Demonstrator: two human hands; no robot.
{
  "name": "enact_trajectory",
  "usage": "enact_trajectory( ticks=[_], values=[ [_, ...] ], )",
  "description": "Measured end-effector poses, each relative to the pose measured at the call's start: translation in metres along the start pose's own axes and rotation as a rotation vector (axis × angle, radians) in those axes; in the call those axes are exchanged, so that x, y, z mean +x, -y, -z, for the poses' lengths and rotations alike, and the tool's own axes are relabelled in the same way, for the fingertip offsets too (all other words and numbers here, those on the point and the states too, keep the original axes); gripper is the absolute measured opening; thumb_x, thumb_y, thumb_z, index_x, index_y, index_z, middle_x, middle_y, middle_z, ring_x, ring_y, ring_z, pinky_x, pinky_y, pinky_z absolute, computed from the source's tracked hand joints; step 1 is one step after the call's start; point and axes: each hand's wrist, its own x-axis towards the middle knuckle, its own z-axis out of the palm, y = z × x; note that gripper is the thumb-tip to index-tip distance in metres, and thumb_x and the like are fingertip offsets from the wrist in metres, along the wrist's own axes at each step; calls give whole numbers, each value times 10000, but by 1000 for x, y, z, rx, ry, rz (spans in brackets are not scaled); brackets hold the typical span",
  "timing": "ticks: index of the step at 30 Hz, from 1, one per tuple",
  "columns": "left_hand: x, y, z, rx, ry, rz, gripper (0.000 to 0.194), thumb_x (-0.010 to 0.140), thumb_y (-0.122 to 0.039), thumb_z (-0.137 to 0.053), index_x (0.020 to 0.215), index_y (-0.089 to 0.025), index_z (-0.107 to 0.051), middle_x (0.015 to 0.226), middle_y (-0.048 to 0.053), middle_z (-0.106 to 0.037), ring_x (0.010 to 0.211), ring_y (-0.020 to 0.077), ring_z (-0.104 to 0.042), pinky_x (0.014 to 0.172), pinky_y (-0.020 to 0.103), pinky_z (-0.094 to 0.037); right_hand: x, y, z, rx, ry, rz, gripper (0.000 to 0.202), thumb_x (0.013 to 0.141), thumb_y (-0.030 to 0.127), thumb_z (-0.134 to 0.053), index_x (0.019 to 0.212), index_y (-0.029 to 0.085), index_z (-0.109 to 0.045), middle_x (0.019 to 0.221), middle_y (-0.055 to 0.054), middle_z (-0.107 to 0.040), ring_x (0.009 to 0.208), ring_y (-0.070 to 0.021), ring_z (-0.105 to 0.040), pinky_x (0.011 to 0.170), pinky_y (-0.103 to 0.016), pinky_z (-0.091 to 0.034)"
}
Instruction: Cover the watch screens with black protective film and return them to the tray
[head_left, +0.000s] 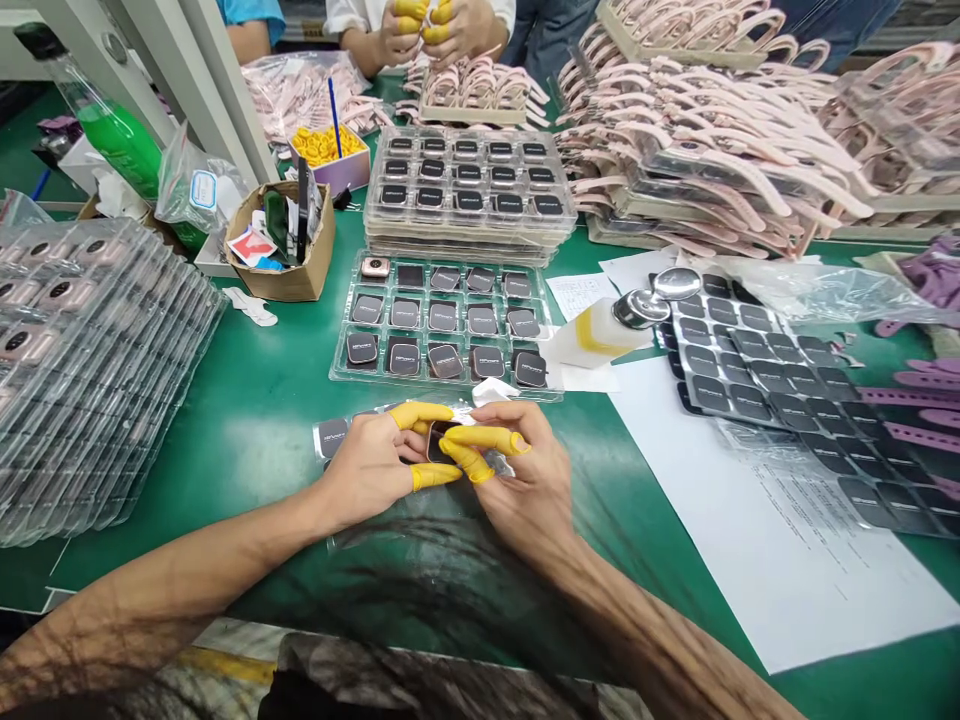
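Note:
My left hand (379, 452) holds a small square smartwatch case (435, 443) by its edges, its dark screen facing up and tilted. Yellow finger cots cover the thumb and a fingertip. My right hand (525, 470), also in yellow finger cots, closes on the right side of the same case, fingers over the screen. Something whitish and crumpled shows beside the right fingers, too hidden to name. Below the hands lies a clear sheet with black square film labels (332, 436). Just beyond sits a clear plastic tray (341, 370) of watch cases, mostly covered by black printed squares.
Stacked watch trays (112, 400) stand left; another stack (471, 230) is behind. A dispenser bottle (592, 335) stands right of the tray, near black label sheets (757, 370) and white paper (697, 500). A cardboard box (300, 260) and pink straps (697, 150) lie farther back. Opposite, a co-worker's hands (427, 35) work.

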Motion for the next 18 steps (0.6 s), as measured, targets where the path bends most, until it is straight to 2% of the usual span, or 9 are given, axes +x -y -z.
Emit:
enact_trajectory(
  ticks=[1,3,5,6,7,10,11,14,18],
  values=[
    [2,0,1,-44,-24,18,561,624,-245,-963,1150,-220,-771,774,-2,-750,681,164,-705,672,281,-599,3,0,5,34,40,-15,45,914,324,-727,871,317,-742,915,-18,-690,780,-202,-682,668,-369,-611],
    [8,-1,4,-134,-68,42,616,580,-224,-979,1152,-200,-750,814,16,-769,722,183,-734,713,303,-624,10,-3,15,99,198,-93,115,921,406,-725,879,299,-721,804,-1,-675,675,-187,-640,602,-348,-574],
    [14,0,7,-200,-97,39,639,554,-207,-984,1140,-202,-731,859,20,-779,765,188,-754,770,330,-649,17,-9,23,-7,350,-110,176,901,458,-757,923,285,-738,752,8,-667,618,-173,-601,549,-322,-519],
    [16,0,7,-219,-101,35,639,548,-200,-984,1132,-205,-725,875,19,-780,779,186,-758,792,339,-657,20,-13,26,-119,367,-73,197,887,465,-778,951,280,-753,770,0,-677,629,-174,-600,544,-317,-498],
    [17,0,8,-226,-97,36,632,553,-193,-980,1130,-205,-723,884,18,-780,786,180,-758,803,340,-660,23,-17,28,-234,319,-19,209,882,463,-792,976,278,-764,808,-14,-689,656,-180,-604,550,-319,-485],
    [18,2,9,-202,-55,56,618,609,-165,-954,1178,-183,-716,892,21,-772,774,149,-739,793,304,-648,30,-31,30,-467,24,120,236,909,459,-779,1048,269,-769,986,-77,-710,803,-225,-648,622,-356,-502],
    [18,3,9,-189,-37,65,629,621,-153,-947,1203,-174,-709,884,20,-768,767,140,-731,784,288,-640,32,-35,31,-523,-33,145,215,927,444,-763,1045,266,-771,1001,-86,-711,833,-238,-653,652,-372,-512],
    [17,4,10,-148,-12,74,659,621,-123,-936,1235,-168,-702,853,8,-756,729,117,-707,727,246,-609,36,-40,32,-600,-25,206,103,976,335,-697,954,271,-775,916,-71,-725,837,-248,-646,706,-398,-514],
    [17,5,9,-108,-25,49,622,623,-96,-902,1215,-174,-727,849,12,-758,713,119,-704,694,239,-589,36,-29,24,-369,20,303,36,960,266,-729,967,300,-739,877,-29,-727,762,-205,-639,644,-357,-504]
  ],
)
